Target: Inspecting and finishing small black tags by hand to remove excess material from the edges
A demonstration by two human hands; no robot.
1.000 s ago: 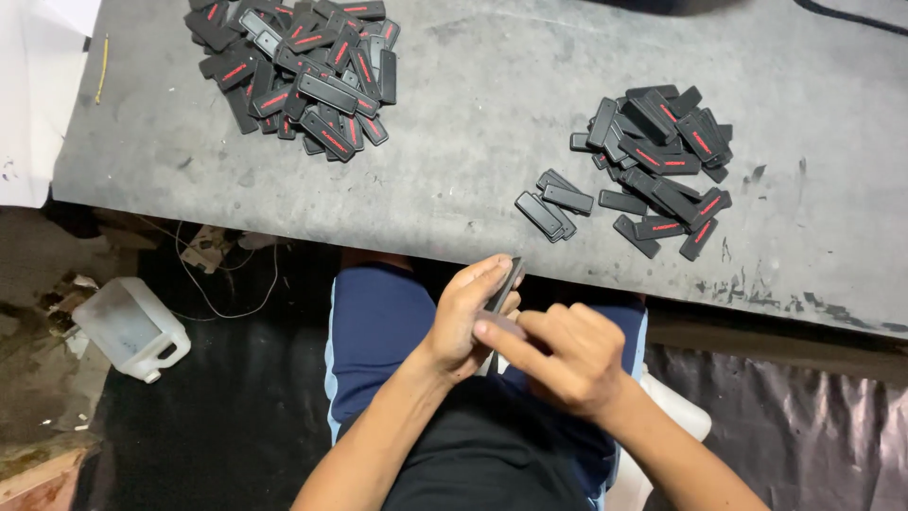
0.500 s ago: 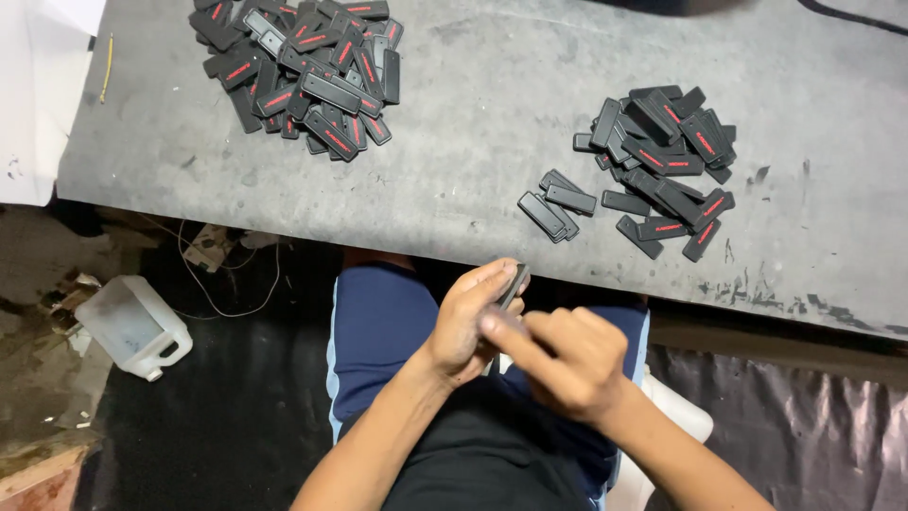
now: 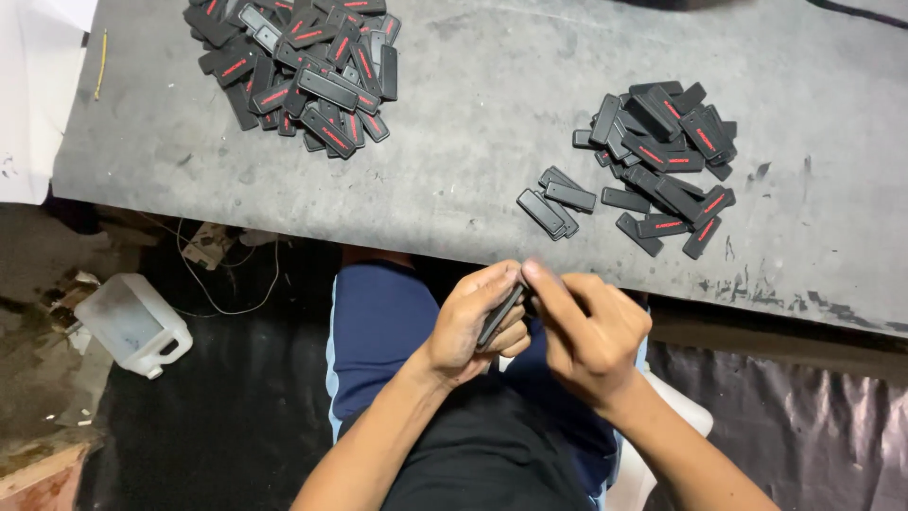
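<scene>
My left hand (image 3: 476,322) grips a slim black oblong plastic piece (image 3: 501,313) over my lap, just below the table's near edge. My right hand (image 3: 586,331) meets it from the right, thumb and fingers pressed on the same piece's upper end. On the grey table, one heap of the same black pieces with red marks (image 3: 298,71) lies at the far left. A second heap of black pieces (image 3: 662,156) lies at the right, with a few loose ones (image 3: 558,201) beside it.
The grey worn table (image 3: 473,142) spans the top of the view. A translucent plastic jug (image 3: 132,325) and loose wires (image 3: 222,270) lie on the floor at the left. White sheet (image 3: 33,95) hangs at the table's left end. A white stool edge (image 3: 676,416) shows under me.
The black piece has tilted and sunk lower between my hands; my right thumb has slid up onto its top end. The heaps on the table are unchanged.
</scene>
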